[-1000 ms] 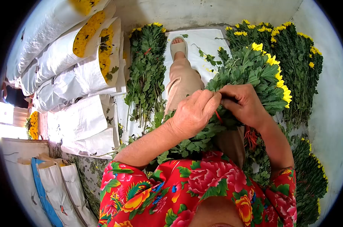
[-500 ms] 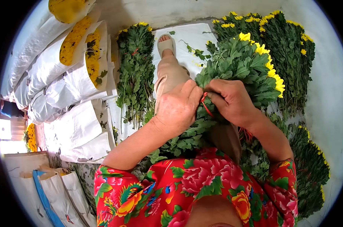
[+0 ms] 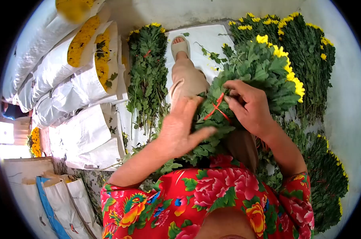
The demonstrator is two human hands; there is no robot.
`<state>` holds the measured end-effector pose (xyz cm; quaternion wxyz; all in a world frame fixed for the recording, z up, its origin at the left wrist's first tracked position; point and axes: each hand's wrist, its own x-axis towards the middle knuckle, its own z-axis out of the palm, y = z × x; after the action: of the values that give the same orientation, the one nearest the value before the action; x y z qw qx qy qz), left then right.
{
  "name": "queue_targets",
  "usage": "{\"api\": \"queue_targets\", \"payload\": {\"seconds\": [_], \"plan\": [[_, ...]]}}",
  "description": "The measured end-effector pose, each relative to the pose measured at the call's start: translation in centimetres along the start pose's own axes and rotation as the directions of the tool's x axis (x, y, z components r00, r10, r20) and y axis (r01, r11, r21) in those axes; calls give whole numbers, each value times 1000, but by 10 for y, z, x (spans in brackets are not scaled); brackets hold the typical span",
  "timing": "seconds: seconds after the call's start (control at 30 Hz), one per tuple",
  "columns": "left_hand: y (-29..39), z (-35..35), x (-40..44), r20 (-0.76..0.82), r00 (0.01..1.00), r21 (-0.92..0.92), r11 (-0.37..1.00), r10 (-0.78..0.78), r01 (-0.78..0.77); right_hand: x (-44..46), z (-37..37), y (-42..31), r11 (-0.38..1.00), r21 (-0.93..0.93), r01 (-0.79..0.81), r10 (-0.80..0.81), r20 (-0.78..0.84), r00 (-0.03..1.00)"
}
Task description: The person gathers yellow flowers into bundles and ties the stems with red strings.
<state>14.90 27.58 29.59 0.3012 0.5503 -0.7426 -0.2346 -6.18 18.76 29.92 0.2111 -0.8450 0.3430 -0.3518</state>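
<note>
A bunch of yellow chrysanthemums (image 3: pixel 264 73) lies slantwise across my lap, its blooms toward the upper right and its leafy stems toward me. Around the stems runs a red tie (image 3: pixel 217 106), crossed at the front with loose ends showing. My left hand (image 3: pixel 178 129) is beside the stems, left of the tie, with thumb and fingers spread and slightly blurred. Just right of the tie is my right hand (image 3: pixel 248 105), its fingers loosely curled against the leaves. Its thumb and forefinger stand apart, and nothing shows between them.
Another tied bunch (image 3: pixel 148 71) lies beyond my left hand. More chrysanthemum bunches (image 3: pixel 304 59) line the right wall, with others (image 3: pixel 325 179) nearer me. White-wrapped flower bundles (image 3: pixel 75 85) are stacked at left. A white sheet (image 3: pixel 204 38) with scattered leaves lies under my foot.
Both hands were pinched together at the red tie; they have now come apart. The left hand has moved left and opened, and the tie's crossing is exposed.
</note>
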Motion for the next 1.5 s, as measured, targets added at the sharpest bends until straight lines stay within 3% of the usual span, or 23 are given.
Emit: {"api": "queue_targets", "payload": {"seconds": [0.07, 0.13, 0.17, 0.23, 0.3, 0.37, 0.43, 0.47, 0.53, 0.57, 0.63, 0.7, 0.8, 0.93, 1.0, 1.07, 1.17, 1.27, 1.3, 1.37, 1.43, 1.47, 1.5], "plan": [[3, 26, -6, 13, 999, 160, 986, 44, -45, -3, -8, -14, 968, 161, -193, 184, 73, 980], [5, 41, -11, 57, 993, 373, 920, 104, -118, -10, -8, -22, 978, 139, -156, 151, 48, 987], [3, 40, -11, 47, 994, 383, 917, 102, -112, -13, -9, -26, 984, 114, -137, 135, 29, 990], [-1, 35, -8, 198, 976, 197, 979, -89, 49, -19, -18, -34, 994, 81, -76, 74, 24, 997], [-8, 19, -6, 132, 988, 120, 991, -76, 60, -24, -28, -42, 985, 30, 173, -162, -225, 961], [-6, -7, -8, -98, 992, -153, 986, -83, 68, -34, -49, -44, 981, 25, 191, -178, -269, 947], [-9, -45, -5, -312, 943, -71, 993, -114, 97, -38, -69, -41, 975, -131, 178, -218, -443, 870], [-17, -62, -2, -364, 914, -58, 984, -180, 171, -37, -76, -38, 976, -130, 177, -217, -447, 868], [-47, -96, 8, -429, 854, -130, 956, -295, 264, -28, -87, -30, 985, -159, -71, -13, -473, 881], [-75, -106, 15, -437, 828, -212, 935, -352, 285, -24, -90, -24, 985, -155, -70, -12, -475, 880], [-141, -114, 27, -518, 806, -98, 956, -287, 277, -18, -95, -10, 967, -137, -217, 128, -477, 870], [-183, -112, 38, -538, 786, -21, 936, -306, 350, -17, -97, 4, 958, -152, -242, 143, -479, 866], [-217, -97, 54, -578, 694, 102, 805, -430, 584, -23, -100, 20, 908, -305, -287, 150, -404, 902], [-269, -88, 89, -559, 664, 90, 760, -497, 644, -22, -104, 38, 858, -324, -398, 309, -292, 905], [-292, -90, 115, -539, 666, 63, 763, -516, 643, -18, -103, 42, 793, -310, -524, 472, -229, 851], [-323, -90, 146, -525, 661, 31, 763, -537, 645, -7, -100, 41, 775, -332, -538, 488, -226, 843], [-379, -83, 189, -596, 657, 182, 719, -462, 671, 5, -93, 39, 731, -404, -550, 510, -212, 834], [-421, -51, 210, -545, 554, 432, 355, -630, 829, 25, -90, 28, 670, -415, -616, 593, -201, 780], [-438, -34, 207, -534, 558, 437, 358, -635, 825, 29, -88, 28, 635, -373, -676, 657, -199, 727], [-464, 4, 194, -300, 397, 454, 236, -868, 859, 27, -90, 37, 614, -347, -709, 681, -221, 698], [-498, 9, 180, -347, 397, 431, 231, -850, 872, 27, -99, 37, 584, -371, -722, 703, -214, 678], [-547, 6, 166, -220, 474, 679, 215, -852, 702, 22, -107, 43, 617, -374, -693, 693, -161, 703], [-548, -4, 163, -195, 479, 588, 289, -856, 756, 21, -113, 46, 639, -329, -696, 715, -80, 694]]}}
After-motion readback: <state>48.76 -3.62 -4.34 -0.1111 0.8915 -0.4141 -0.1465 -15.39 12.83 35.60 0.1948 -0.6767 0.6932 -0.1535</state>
